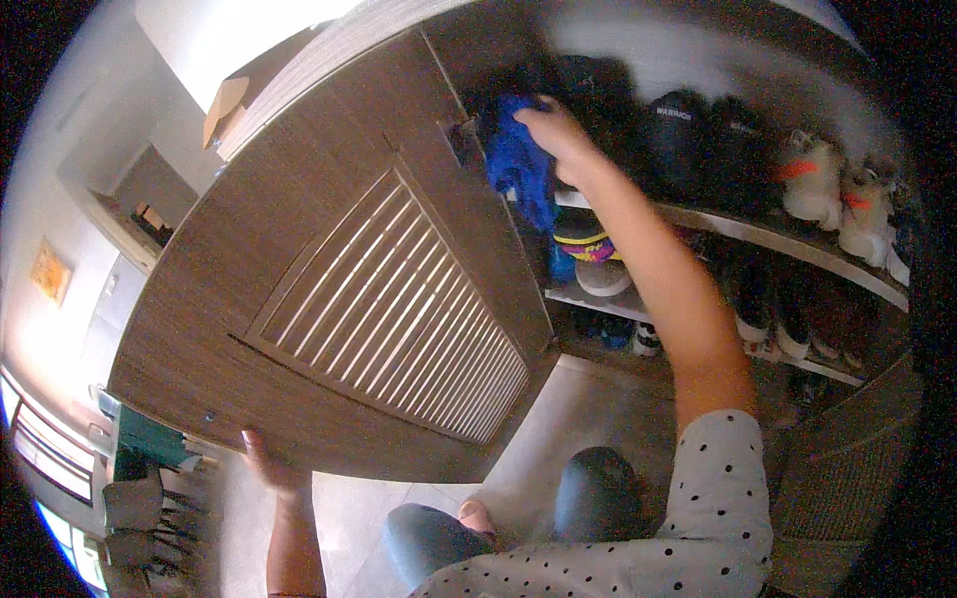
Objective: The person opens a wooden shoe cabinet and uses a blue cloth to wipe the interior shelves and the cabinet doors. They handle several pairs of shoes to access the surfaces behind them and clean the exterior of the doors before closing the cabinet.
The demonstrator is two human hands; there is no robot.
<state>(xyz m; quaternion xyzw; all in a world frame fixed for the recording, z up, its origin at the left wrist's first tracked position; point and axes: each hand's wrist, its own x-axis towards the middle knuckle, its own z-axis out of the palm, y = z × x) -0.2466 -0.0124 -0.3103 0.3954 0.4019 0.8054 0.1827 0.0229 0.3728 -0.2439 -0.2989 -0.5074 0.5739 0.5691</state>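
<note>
My right hand (558, 130) reaches into the shoe cabinet and is closed on a bunched blue cloth (510, 154) at the upper shelf. The cloth hangs down past the shelf edge, beside the door's hinge side. My left hand (274, 468) is at the free edge of the open brown cabinet door (329, 189), its thumb against the inner face; the other fingers are hidden behind the panel. White slats (399, 319) run through the middle of this door.
Dark shoes (678, 135) and white-orange sneakers (815, 179) stand on the upper shelf (758, 234). A colourful patterned item (583, 241) and more footwear fill the lower shelves. My bent knees (598, 498) are below the door. Chairs (135, 503) stand far left.
</note>
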